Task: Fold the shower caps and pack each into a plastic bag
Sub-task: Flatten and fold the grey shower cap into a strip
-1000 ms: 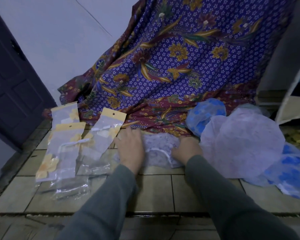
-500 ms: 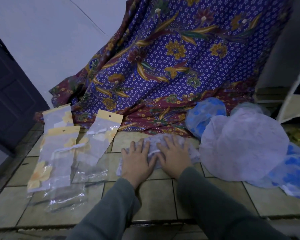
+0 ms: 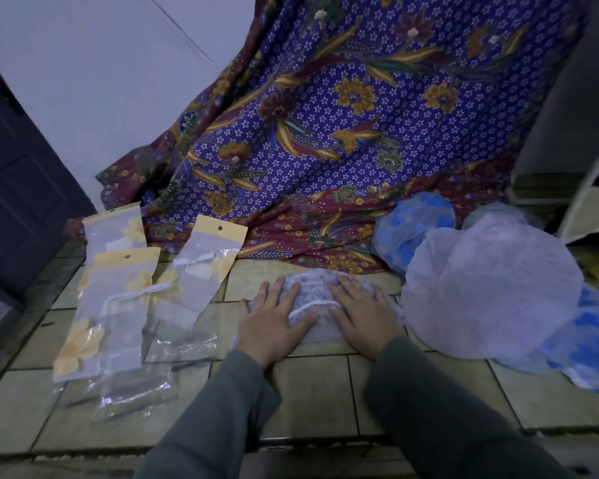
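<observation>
From the head view, the person kneels over a tiled floor [image 3: 312, 402], and both hands lie flat on a pale, translucent folded shower cap with a white elastic hem [image 3: 310, 300]. The left hand [image 3: 268, 326] presses its left part with the fingers straight and spread; the right hand [image 3: 363, 316] does the same on the right part. The hands are apart, and the cap's patterned middle shows between them. Neither grips it.

At nine o'clock from the cap lies a scatter of clear plastic bags with yellow header cards [image 3: 125, 299], some overlapping. At three o'clock sits a heap of unfolded caps, a large pale round one [image 3: 491, 288] on top and blue-spotted ones [image 3: 412, 233] behind and under it. At twelve o'clock hangs a purple floral batik cloth [image 3: 343, 133].

This looks like the flattening stage of a fold. Next, I'd judge, comes another fold or a lift towards a bag, with one hand holding the bag's mouth open.
</observation>
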`<state>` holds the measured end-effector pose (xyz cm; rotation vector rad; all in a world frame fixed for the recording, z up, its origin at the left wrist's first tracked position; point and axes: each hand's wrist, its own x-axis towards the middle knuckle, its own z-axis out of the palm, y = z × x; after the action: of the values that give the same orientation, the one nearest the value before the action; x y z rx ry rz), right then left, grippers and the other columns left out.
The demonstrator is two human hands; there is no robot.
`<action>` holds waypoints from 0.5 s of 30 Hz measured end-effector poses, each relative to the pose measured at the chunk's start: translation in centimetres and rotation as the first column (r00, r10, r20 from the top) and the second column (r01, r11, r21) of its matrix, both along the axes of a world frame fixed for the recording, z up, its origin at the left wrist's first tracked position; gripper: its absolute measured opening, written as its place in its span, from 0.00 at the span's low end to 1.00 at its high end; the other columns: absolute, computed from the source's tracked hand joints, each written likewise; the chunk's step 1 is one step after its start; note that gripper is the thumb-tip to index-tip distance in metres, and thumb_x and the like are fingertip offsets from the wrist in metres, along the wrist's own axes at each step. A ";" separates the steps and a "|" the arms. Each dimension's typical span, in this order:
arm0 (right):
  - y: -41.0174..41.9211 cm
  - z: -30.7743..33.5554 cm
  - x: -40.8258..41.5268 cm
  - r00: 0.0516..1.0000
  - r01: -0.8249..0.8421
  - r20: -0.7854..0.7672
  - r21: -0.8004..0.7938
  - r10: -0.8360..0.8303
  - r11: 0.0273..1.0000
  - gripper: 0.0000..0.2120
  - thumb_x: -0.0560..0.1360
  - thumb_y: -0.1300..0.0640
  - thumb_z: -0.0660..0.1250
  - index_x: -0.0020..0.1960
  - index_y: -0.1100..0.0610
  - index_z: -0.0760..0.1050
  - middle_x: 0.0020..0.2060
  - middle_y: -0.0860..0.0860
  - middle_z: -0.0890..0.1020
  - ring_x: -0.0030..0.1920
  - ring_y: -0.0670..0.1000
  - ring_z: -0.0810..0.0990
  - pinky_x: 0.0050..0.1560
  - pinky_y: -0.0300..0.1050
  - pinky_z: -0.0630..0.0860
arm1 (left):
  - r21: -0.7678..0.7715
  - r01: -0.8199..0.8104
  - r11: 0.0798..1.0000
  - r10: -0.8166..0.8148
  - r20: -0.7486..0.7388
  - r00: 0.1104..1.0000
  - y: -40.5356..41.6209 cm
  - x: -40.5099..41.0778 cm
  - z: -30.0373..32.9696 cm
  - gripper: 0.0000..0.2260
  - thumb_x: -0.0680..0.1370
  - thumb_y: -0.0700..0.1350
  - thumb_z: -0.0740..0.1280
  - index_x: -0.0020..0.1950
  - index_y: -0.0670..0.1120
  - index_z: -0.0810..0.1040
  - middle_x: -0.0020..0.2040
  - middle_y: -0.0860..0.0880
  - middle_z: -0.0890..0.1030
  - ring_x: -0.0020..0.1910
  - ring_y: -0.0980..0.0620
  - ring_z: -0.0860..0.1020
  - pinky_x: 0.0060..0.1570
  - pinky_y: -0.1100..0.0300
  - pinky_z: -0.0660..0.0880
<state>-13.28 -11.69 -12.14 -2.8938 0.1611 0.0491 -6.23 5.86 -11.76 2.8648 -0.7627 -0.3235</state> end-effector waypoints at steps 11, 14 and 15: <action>-0.1 1.2 -0.1 0.983 0.157 0.088 0.026 -0.159 0.987 0.20 0.79 0.49 0.54 0.70 0.49 0.64 0.68 0.53 0.67 0.66 0.55 0.65 0.65 0.50 0.65 | -0.110 -0.020 0.994 0.037 0.149 0.988 1.9 0.1 2.0 0.14 0.80 0.53 0.57 0.61 0.49 0.74 0.58 0.45 0.73 0.53 0.44 0.73 0.52 0.51 0.73; 0.2 2.3 0.3 0.968 0.249 0.013 0.103 -0.252 0.963 0.22 0.78 0.51 0.57 0.71 0.51 0.63 0.63 0.57 0.70 0.63 0.57 0.68 0.61 0.51 0.68 | -0.240 -0.015 0.971 0.047 0.127 0.991 2.6 -0.3 0.8 0.13 0.78 0.50 0.62 0.62 0.48 0.72 0.56 0.44 0.71 0.52 0.43 0.72 0.53 0.51 0.71; 0.5 3.0 0.6 0.958 0.285 -0.009 0.123 -0.286 0.951 0.21 0.78 0.51 0.56 0.70 0.52 0.64 0.62 0.58 0.72 0.62 0.57 0.69 0.60 0.51 0.69 | -0.238 -0.031 0.971 0.060 0.118 0.991 2.7 -0.2 0.9 0.13 0.77 0.50 0.63 0.61 0.50 0.72 0.55 0.45 0.72 0.52 0.44 0.71 0.54 0.52 0.70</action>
<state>-12.66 -11.21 -9.15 -2.7169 0.5528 -0.0053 -6.42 8.59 -10.88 2.6914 -0.7020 -0.0438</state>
